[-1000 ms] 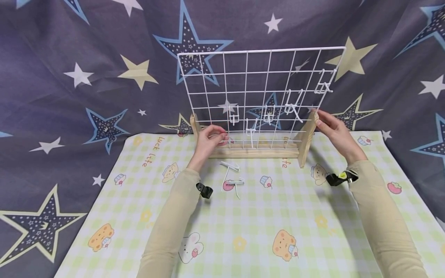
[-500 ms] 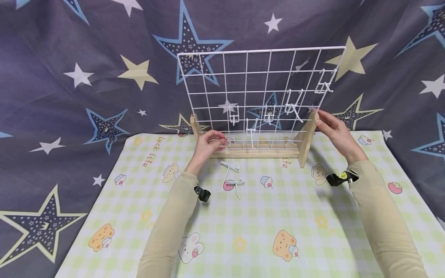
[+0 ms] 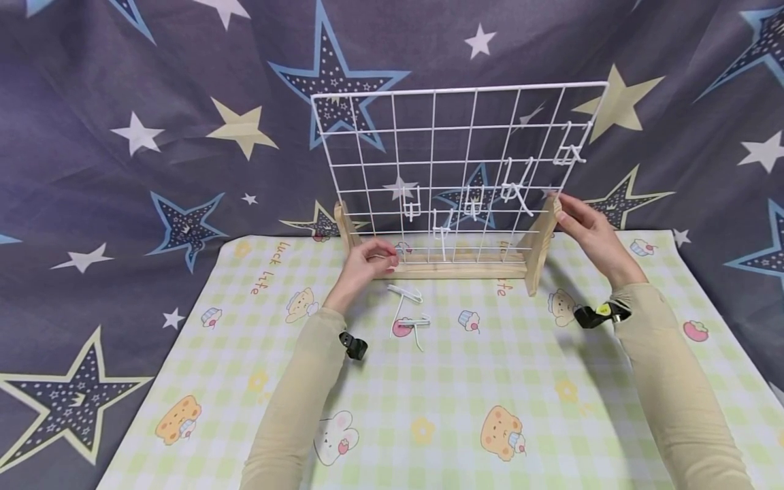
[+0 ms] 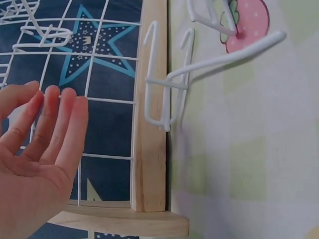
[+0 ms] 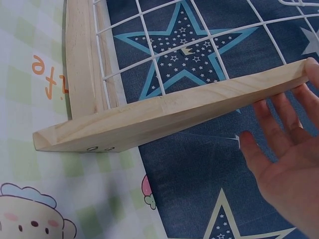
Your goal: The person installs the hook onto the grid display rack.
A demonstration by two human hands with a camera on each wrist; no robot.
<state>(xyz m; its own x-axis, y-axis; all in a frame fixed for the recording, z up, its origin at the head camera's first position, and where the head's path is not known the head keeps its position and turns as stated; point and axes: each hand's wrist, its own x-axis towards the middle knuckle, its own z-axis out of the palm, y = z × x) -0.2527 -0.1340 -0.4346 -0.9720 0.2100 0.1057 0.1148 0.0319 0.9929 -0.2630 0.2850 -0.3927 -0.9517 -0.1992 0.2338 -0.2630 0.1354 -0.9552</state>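
Note:
A white wire grid panel (image 3: 459, 90) stands upright in a wooden stand (image 3: 453, 271). My left hand (image 3: 367, 265) is at the grid's lower left; in the left wrist view its fingers (image 4: 72, 129) are nearly straight, holding nothing visible. At the stand's right side post (image 3: 539, 252), my right hand (image 3: 597, 241) grips the upper end between thumb and fingers. Several white wire hooks hang on the grid, among them a low central hook (image 3: 442, 233) and an upper right hook (image 3: 569, 156). Loose on the cloth before the stand lie two white hooks, one hook (image 4: 167, 82) beside the base rail.
A pale green checked tablecloth (image 3: 453, 381) with cartoon prints covers the table. Close behind the stand hangs a dark blue curtain (image 3: 245, 82) printed with stars. A black wrist camera (image 3: 353, 346) is strapped to the left sleeve, another camera (image 3: 591, 316) to the right.
My left hand has come down a little along the grid's lower left, toward the base rail. The right hand, the stand and the hooks stay where they were.

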